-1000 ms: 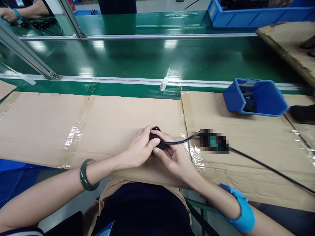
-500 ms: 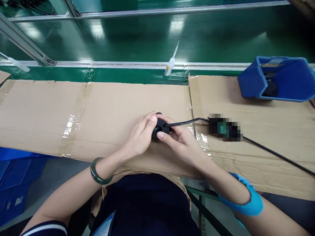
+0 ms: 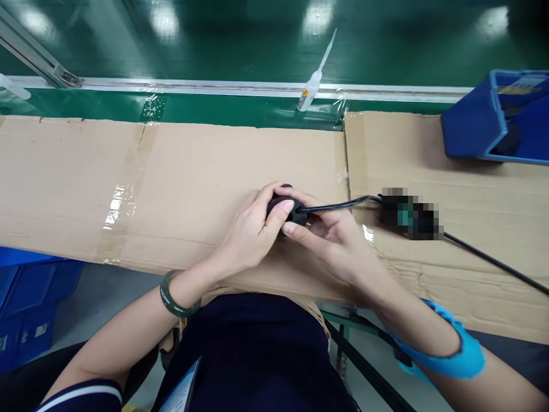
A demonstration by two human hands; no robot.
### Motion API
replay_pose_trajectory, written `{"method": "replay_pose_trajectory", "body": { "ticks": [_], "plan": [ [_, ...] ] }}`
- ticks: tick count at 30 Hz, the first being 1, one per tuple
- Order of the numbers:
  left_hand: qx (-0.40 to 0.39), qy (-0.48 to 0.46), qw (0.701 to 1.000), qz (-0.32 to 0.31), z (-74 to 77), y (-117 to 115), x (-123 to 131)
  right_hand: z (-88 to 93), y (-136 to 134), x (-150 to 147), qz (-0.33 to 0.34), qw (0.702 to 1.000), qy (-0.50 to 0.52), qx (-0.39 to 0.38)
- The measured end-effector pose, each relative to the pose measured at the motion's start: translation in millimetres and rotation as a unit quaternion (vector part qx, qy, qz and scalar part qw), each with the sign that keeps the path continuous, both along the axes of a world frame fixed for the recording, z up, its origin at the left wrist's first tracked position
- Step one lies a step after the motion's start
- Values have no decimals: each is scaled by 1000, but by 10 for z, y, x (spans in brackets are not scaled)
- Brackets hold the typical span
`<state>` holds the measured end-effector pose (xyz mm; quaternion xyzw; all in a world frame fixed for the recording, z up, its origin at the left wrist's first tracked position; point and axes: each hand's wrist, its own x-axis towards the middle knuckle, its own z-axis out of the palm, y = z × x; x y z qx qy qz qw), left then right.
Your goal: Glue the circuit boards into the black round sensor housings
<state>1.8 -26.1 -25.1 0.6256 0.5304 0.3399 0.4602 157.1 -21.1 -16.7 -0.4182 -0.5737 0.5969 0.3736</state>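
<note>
Fingers of the left hand (image 3: pixel 249 237) and right hand (image 3: pixel 345 246) grip a round black piece (image 3: pixel 302 218) above the near cardboard (image 3: pixel 214 163); the left thumb (image 3: pixel 281 213) now lies farther across it than before. The label (image 3: pixel 304 94) on the far white bottle (image 3: pixel 313 83) is unreadable.

Ahead of the right hand (image 3: pixel 343 243) is a bottle (image 3: pixel 310 91), to its right a cable (image 3: pixel 493 262) on cardboard (image 3: pixel 484 200), ahead-right a bin (image 3: pixel 469 123).

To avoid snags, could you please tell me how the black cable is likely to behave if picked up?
The black cable probably flexes springily, since it curves smoothly without visible kinks. Lifting it would likely tug the black part it appears to enter. The pixelated dark object may drag along, as the cable seems to reach it.
</note>
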Motion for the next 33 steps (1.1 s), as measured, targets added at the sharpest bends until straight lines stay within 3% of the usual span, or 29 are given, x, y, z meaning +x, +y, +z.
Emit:
{"method": "replay_pose_trajectory", "body": {
  "ticks": [11, 19, 27, 33],
  "plan": [
    [-21, 15, 999, -35, 135, 13, -43, -9, -114, -80, -37, 998, -34, 38],
    [-34, 54, 994, -84, 180, 88, -114, 18, 23, 69, 18, 999, -17, -22],
    [-23, 60, 993, -96, 197, 108, -133, 7, -59, -93, -60, 998, -22, 18],
    [-64, 2, 993, -103, 216, 224, -173, 3, 27, -98, -12, 1000, 6, -24]
  ]
}}
